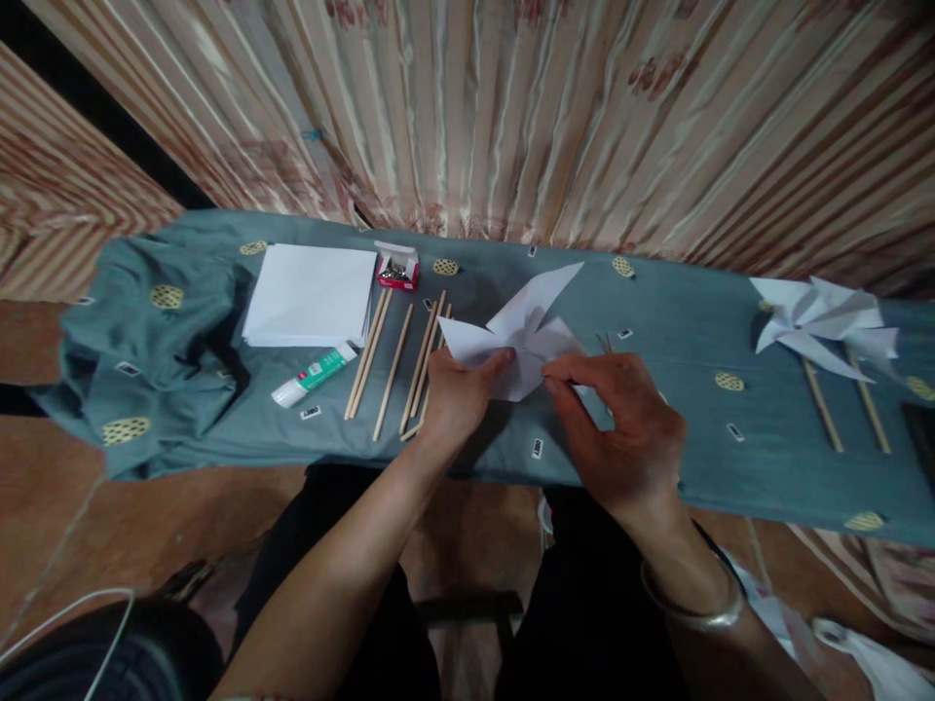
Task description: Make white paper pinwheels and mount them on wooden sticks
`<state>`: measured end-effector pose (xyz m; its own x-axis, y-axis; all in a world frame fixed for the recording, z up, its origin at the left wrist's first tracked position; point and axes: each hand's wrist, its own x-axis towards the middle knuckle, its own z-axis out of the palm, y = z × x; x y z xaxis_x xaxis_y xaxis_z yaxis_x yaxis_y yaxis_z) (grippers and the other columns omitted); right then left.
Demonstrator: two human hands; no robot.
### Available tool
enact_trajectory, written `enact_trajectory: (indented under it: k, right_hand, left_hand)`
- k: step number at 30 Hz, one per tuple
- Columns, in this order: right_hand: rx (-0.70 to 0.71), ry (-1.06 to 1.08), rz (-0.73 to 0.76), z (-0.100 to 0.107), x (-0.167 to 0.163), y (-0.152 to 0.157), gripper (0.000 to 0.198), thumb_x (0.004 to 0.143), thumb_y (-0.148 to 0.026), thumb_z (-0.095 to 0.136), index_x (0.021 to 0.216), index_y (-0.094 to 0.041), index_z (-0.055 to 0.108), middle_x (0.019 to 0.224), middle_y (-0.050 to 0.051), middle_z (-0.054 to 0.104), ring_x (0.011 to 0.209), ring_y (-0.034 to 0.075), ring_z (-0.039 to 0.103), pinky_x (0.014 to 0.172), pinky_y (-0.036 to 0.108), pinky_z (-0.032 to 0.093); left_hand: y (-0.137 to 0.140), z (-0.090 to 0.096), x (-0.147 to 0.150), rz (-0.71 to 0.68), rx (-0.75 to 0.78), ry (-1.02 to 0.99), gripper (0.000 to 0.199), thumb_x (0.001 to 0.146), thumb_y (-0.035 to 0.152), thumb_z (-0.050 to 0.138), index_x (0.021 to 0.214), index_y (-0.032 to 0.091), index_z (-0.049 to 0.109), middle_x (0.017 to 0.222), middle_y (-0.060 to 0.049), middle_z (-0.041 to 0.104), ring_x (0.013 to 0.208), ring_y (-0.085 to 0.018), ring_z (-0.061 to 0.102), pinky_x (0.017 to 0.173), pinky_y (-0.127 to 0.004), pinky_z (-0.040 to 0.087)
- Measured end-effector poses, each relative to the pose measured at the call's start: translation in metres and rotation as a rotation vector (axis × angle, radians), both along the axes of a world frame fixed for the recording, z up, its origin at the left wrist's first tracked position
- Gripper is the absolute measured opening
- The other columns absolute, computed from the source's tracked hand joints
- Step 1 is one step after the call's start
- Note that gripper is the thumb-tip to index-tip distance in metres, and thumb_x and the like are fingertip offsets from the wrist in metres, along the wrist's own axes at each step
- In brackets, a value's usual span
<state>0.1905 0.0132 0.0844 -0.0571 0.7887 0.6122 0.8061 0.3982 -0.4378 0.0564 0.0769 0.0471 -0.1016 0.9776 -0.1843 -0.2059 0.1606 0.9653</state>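
Note:
A white paper pinwheel (537, 336) with several pointed blades is held above the cloth-covered table. My left hand (462, 387) grips its lower left part, thumb on top of the paper near the middle. At its lower right edge, the thumb and forefinger of my right hand (620, 419) are pinched together on the paper. Whether a small pin is also between those fingertips is hidden. Just behind my right hand, thin metal tips (605, 343) show, perhaps of scissors. Several wooden sticks (392, 372) lie left of my left hand, some partly covered by it.
On the left lie a stack of white paper (311, 292), a green and white glue tube (314, 375) and an open red box (398, 268) of small metal pins. Pinwheels on sticks (822, 326) lie at the far right. A striped curtain (497, 117) hangs behind the table.

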Motion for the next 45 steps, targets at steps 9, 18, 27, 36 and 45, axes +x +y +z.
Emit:
enact_trajectory:
  k: [9,18,27,36,45]
  right_hand:
    - [-0.054,0.104,-0.062,-0.020,0.007,0.010,0.006,0.089,-0.028,0.065,0.088,-0.025,0.071,0.151,0.005,0.049,0.144,0.035,0.040,0.114,0.064,0.035]
    - [-0.090,0.136,-0.066,-0.030,0.009,0.017,0.007,0.089,-0.026,0.066,0.087,-0.024,0.073,0.152,0.007,0.048,0.147,0.033,0.035,0.118,0.064,0.028]
    - [-0.127,0.228,-0.063,-0.033,0.011,0.020,0.007,0.086,-0.028,0.068,0.086,-0.024,0.074,0.150,0.005,0.051,0.146,0.033,0.037,0.119,0.062,0.027]
    - [-0.174,0.297,-0.063,-0.031,0.011,0.020,0.006,0.084,-0.029,0.070,0.083,-0.026,0.075,0.148,0.002,0.053,0.147,0.032,0.035,0.123,0.059,0.022]
    - [-0.187,0.293,-0.057,-0.030,0.012,0.021,0.007,0.083,-0.029,0.070,0.084,-0.025,0.075,0.147,0.003,0.054,0.146,0.031,0.037,0.122,0.059,0.022]
  left_hand:
    - [-0.001,0.003,0.005,0.007,0.053,-0.005,0.006,0.061,0.016,0.078,0.063,0.016,0.072,0.063,-0.001,0.072,0.058,-0.017,0.064,0.056,-0.027,0.050]
    - [-0.006,0.009,0.008,-0.028,0.027,-0.057,0.007,0.061,0.015,0.077,0.059,0.015,0.070,0.060,-0.001,0.070,0.056,-0.016,0.062,0.055,-0.026,0.047]
    - [-0.007,0.009,0.008,-0.047,-0.010,-0.074,0.008,0.060,0.016,0.077,0.058,0.015,0.069,0.059,-0.001,0.069,0.054,-0.014,0.060,0.054,-0.026,0.047]
    - [-0.008,0.009,0.007,-0.050,-0.022,-0.068,0.008,0.060,0.017,0.078,0.063,0.014,0.071,0.061,-0.001,0.070,0.056,-0.014,0.061,0.055,-0.024,0.047]
    - [-0.008,0.006,0.008,-0.055,-0.006,-0.067,0.008,0.061,0.018,0.078,0.062,0.013,0.071,0.060,-0.001,0.070,0.055,-0.014,0.061,0.054,-0.024,0.046]
